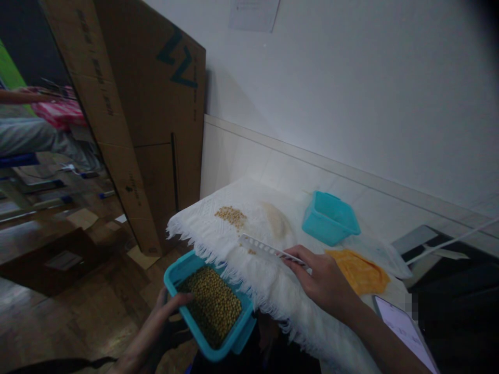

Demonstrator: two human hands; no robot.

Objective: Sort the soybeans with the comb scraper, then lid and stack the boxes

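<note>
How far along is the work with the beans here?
Done: most tan beans lie in the teal plastic basket, held below the edge of the white fringed cloth by the left hand. In hand: the right hand holds a white slotted strip on the cloth. Left: a small bean pile beyond it.

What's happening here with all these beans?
A person's left hand holds a teal tub of beans just below the fringed edge of a white cloth. The right hand holds a flat white tool on the cloth, near a small pile of beans. A second teal tub sits farther back.
</note>
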